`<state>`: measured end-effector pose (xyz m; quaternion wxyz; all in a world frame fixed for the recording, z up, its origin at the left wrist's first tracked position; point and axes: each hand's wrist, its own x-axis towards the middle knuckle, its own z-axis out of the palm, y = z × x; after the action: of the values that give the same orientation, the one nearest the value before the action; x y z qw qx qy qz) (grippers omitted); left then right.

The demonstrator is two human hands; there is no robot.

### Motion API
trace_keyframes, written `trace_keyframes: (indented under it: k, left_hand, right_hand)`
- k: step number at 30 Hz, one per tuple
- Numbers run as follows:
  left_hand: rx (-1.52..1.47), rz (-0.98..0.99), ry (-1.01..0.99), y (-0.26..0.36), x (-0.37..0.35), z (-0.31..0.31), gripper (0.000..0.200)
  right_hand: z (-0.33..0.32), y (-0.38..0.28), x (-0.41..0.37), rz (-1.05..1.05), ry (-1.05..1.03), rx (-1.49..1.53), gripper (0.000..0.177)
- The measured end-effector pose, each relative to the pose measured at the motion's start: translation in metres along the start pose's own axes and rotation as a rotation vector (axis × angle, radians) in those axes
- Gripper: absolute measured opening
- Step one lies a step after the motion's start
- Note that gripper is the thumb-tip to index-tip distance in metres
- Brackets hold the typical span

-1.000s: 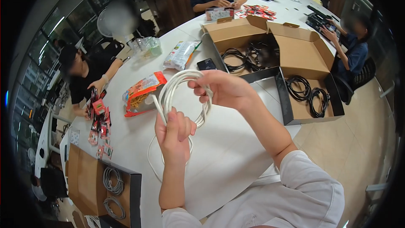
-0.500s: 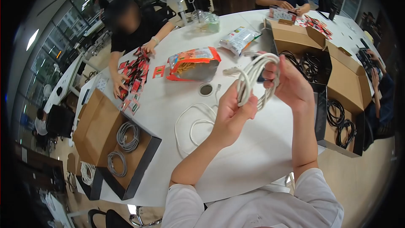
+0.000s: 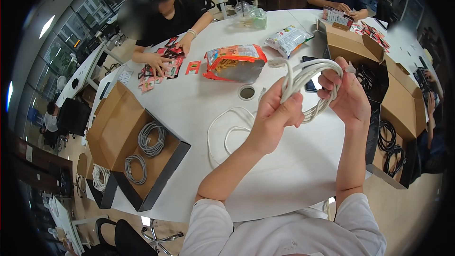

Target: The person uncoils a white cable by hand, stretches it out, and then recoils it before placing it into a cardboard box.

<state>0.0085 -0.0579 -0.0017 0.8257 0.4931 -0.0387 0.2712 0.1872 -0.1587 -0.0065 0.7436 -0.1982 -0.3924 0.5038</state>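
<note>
A white round table [image 3: 189,114] fills most of the view, with other people seated along its far edge. At the near left an open cardboard box [image 3: 111,135] holds 2 grey cable coils [image 3: 150,138], and at the right a second open box [image 3: 395,109] holds black cable coils [image 3: 389,148]. On the far left side, a co-worker's hand [image 3: 156,60] rests among small red packets [image 3: 169,62]. An orange snack bag [image 3: 234,64] lies near the middle of the table, with a white snack bag [image 3: 290,39] farther off to its right. The white cable [image 3: 310,73] is held up above the table's centre, between both hands, wound into a coil of several loops. Its loose tail [image 3: 227,132] hangs from the left hand and curls on the tabletop just left of that wrist. The left hand [image 3: 275,118] grips the coil's near left side, thumb pressed flat over the strands against closed fingers. The right hand [image 3: 350,97] has its fingers curled around the coil's far right side, closed on the strands, with the cable's plug [image 3: 350,68] just above the fingertips. A round hole [image 3: 247,93] sits in the table just left of the hands
</note>
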Motion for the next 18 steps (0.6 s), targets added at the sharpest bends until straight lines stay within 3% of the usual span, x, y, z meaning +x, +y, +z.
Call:
trace_keyframes:
  k: [4, 8, 10, 12, 18]
  left_hand:
    - [0.002, -0.003, 0.118, 0.001, -0.001, 0.007, 0.015]
    - [-0.01, 0.011, 0.101, -0.003, -0.001, -0.001, 0.018]
    - [-0.073, -0.063, 0.073, 0.0, 0.0, -0.003, 0.022]
    - [-0.099, -0.05, 0.041, -0.003, 0.0, -0.009, 0.01]
    - [-0.052, -0.04, 0.065, -0.004, -0.002, -0.005, 0.015]
  right_hand:
    - [0.005, 0.002, -0.002, -0.001, -0.016, 0.122, 0.024]
    - [0.007, 0.0, -0.007, 0.028, 0.07, 0.021, 0.021]
    - [0.006, -0.001, -0.005, 0.029, 0.0, -0.019, 0.017]
    - [0.016, -0.004, -0.007, 0.022, 0.089, -0.154, 0.025]
    - [0.029, -0.007, -0.006, -0.034, 0.173, -0.368, 0.021]
